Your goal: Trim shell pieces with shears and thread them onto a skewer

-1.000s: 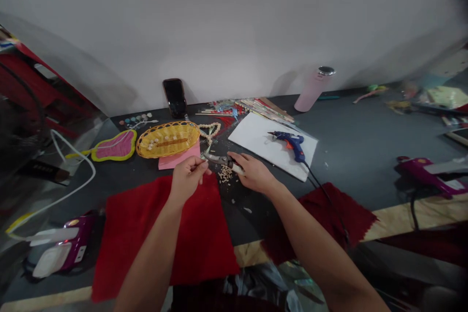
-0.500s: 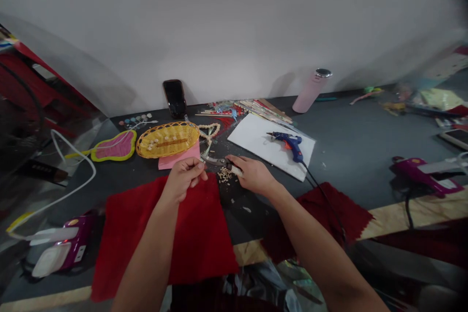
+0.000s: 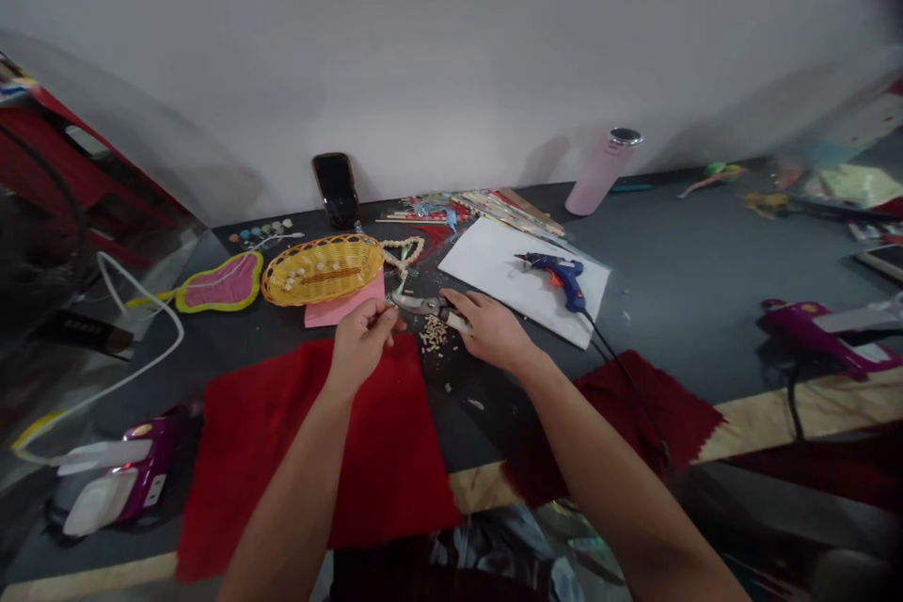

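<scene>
My right hand (image 3: 490, 331) is closed round the white handles of a pair of pruning shears (image 3: 421, 304), whose metal blades point left toward my other hand. Thumb and fingers of my left hand (image 3: 365, 339) are pinched together near the blade tips; whatever sits in the pinch is too small to make out. Under the shears lies a pile of short pale cut pieces (image 3: 433, 336). Left of it a red cloth (image 3: 385, 433) is spread beneath my left forearm. A yellow woven basket (image 3: 353, 265) holding a few pale pieces stands beyond my left hand, partly over pink paper (image 3: 331, 313).
A blue glue gun (image 3: 564, 273) rests on a white board (image 3: 486, 254), its cord trailing over a dark red cloth (image 3: 635, 404). Behind are sticks (image 3: 504, 212), a phone (image 3: 337, 190) and a pink tumbler (image 3: 599, 174). Purple power strips (image 3: 151, 461) lie at both sides.
My left hand has shifted slightly, its fingers drawn closer together. The shears show a little more of their blades; my right hand still holds them.
</scene>
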`<state>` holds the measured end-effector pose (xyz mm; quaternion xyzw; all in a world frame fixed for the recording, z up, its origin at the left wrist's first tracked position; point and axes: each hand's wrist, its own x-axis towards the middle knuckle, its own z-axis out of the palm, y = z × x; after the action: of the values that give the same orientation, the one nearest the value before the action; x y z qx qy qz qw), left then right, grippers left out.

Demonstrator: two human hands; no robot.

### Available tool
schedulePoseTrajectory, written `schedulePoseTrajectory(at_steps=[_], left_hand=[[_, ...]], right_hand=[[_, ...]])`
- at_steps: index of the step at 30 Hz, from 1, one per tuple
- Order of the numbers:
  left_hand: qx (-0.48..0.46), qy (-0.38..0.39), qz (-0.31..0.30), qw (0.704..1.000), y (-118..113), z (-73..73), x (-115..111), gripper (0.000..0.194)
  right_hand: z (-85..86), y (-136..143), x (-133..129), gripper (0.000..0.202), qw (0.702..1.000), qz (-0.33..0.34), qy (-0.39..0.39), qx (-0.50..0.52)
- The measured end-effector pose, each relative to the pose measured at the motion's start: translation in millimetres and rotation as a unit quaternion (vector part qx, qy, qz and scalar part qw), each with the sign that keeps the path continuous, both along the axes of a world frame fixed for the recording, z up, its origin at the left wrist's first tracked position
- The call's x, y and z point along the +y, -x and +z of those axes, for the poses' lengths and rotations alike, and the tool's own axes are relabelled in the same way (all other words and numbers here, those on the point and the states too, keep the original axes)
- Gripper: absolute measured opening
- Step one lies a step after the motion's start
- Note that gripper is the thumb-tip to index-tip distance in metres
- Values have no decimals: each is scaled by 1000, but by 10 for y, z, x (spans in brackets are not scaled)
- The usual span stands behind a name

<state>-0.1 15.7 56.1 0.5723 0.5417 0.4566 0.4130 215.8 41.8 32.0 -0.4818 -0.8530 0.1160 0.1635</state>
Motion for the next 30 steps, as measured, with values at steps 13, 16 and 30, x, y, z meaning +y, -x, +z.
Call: schedulePoseTrajectory(at_steps=[13, 16, 30], left_hand=[[-154, 191, -129, 961, 165, 62, 21, 22], [-172, 209, -144, 952, 181, 52, 22, 22], [-144, 126, -108, 976, 157, -38, 40, 25]], right_hand=[[-9, -4, -5, 63, 998, 53, 24, 19], [-5, 11, -5, 63, 998, 57, 31, 19], [11, 34, -46, 52, 1000, 4, 30, 2]])
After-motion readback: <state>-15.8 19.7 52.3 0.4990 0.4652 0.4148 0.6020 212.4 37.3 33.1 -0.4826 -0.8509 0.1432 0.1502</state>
